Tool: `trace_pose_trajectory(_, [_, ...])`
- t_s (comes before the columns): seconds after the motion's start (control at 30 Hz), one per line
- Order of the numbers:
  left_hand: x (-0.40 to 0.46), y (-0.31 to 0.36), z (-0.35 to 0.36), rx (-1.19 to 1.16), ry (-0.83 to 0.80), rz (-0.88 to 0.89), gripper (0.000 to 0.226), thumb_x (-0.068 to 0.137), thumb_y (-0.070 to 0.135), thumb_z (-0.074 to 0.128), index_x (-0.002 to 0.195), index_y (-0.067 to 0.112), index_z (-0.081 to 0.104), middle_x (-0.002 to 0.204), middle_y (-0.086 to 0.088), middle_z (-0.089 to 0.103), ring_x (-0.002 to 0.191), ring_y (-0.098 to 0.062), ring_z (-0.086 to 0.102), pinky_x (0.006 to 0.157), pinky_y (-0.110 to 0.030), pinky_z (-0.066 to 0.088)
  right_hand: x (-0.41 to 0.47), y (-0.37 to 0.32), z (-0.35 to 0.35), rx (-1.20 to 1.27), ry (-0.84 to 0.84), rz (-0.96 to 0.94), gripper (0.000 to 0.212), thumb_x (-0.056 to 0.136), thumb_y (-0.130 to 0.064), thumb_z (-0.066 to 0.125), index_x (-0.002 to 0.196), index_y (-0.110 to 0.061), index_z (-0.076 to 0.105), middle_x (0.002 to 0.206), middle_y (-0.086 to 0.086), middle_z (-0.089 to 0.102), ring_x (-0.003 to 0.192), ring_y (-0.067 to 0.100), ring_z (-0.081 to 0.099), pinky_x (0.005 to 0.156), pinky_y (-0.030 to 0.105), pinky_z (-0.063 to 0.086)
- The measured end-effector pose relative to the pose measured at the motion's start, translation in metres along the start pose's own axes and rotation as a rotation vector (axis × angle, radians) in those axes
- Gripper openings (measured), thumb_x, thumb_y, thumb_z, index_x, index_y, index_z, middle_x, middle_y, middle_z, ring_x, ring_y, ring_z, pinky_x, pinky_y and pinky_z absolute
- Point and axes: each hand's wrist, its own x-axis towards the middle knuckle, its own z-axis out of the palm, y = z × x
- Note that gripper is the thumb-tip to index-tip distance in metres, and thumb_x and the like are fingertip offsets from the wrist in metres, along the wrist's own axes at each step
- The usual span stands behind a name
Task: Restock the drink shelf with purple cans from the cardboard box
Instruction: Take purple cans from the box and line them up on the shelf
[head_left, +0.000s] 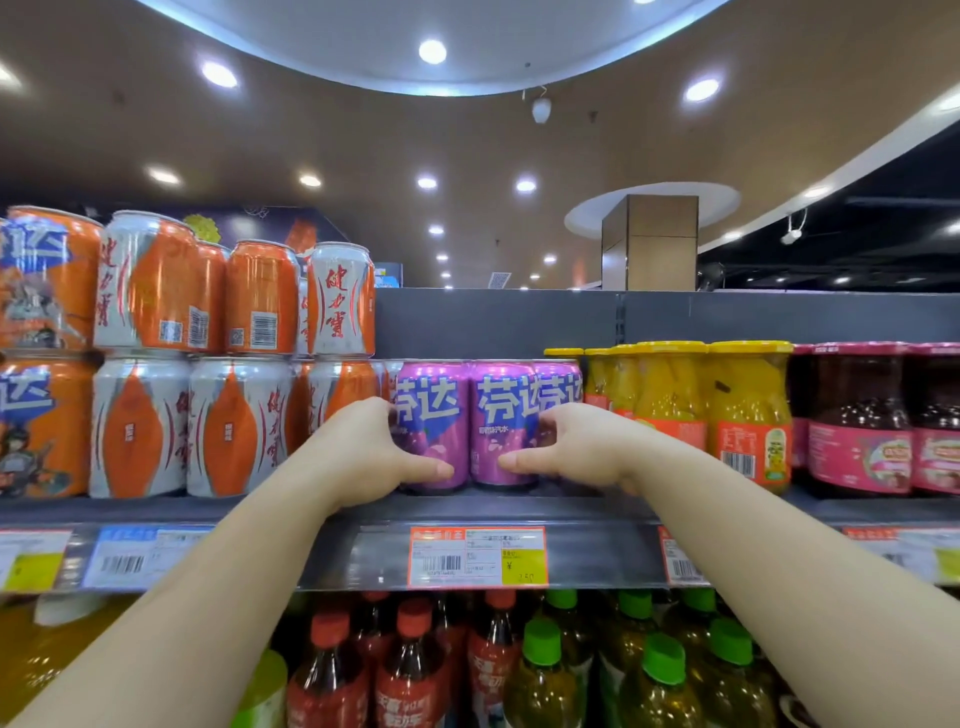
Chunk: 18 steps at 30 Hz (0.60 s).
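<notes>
Three purple cans stand upright side by side on the grey drink shelf (571, 512). My left hand (374, 452) grips the left purple can (431, 410), with the thumb across its lower front and the fingers round its left side. My right hand (571, 447) grips the middle purple can (501, 410), its thumb on the lower front and its fingers curled round the right side. The third purple can (561, 389) stands behind my right hand, partly hidden. The cardboard box is out of view.
Orange-and-silver cans (239, 426) are stacked two high just left of the purple cans. Yellow-lidded jars (748, 410) and dark red jars (857, 415) stand to the right. Bottles with red and green caps (540, 644) fill the shelf below. Price tags (478, 556) line the shelf edge.
</notes>
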Motion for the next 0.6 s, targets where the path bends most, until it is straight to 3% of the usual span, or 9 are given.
trace_pose_trajectory(0.13, [0.006, 0.003, 0.003, 0.044, -0.015, -0.028, 0.058, 0.067, 0.044, 0.084, 0.111, 0.020, 0.056, 0.104, 0.005, 0.065, 0.090, -0.011, 0.061, 0.072, -0.027, 0.054, 0.002, 0.000, 0.002, -0.031, 0.026, 0.010, 0.058, 0.077, -0.055, 0.073, 0.119, -0.017, 0.061, 0.103, -0.005, 0.064, 0.088, 0.010, 0.061, 0.071, 0.025, 0.048])
trace_pose_trajectory(0.23, [0.009, 0.008, 0.003, 0.072, -0.042, -0.045, 0.051, 0.071, 0.042, 0.082, 0.107, 0.021, 0.052, 0.101, 0.004, 0.061, 0.092, -0.013, 0.060, 0.068, -0.025, 0.053, 0.007, -0.001, 0.005, -0.052, 0.045, 0.039, 0.064, 0.077, -0.056, 0.073, 0.124, -0.015, 0.058, 0.110, -0.003, 0.063, 0.096, 0.015, 0.060, 0.077, 0.027, 0.049])
trace_pose_trajectory(0.47, [0.011, 0.007, 0.004, 0.080, -0.042, -0.055, 0.058, 0.071, 0.043, 0.081, 0.115, 0.019, 0.053, 0.109, 0.000, 0.062, 0.098, -0.017, 0.061, 0.078, -0.031, 0.056, 0.010, 0.000, 0.006, 0.000, 0.045, 0.071, 0.064, 0.077, -0.053, 0.075, 0.127, -0.015, 0.058, 0.112, -0.002, 0.063, 0.099, 0.016, 0.061, 0.077, 0.027, 0.051])
trace_pose_trajectory(0.6, [0.011, 0.009, 0.004, 0.086, -0.048, -0.057, 0.057, 0.072, 0.043, 0.081, 0.114, 0.018, 0.052, 0.106, 0.001, 0.061, 0.095, -0.016, 0.059, 0.072, -0.027, 0.053, 0.010, 0.000, 0.006, 0.001, 0.041, 0.078, 0.068, 0.078, -0.054, 0.074, 0.131, -0.014, 0.055, 0.120, 0.001, 0.062, 0.103, 0.017, 0.059, 0.083, 0.029, 0.050])
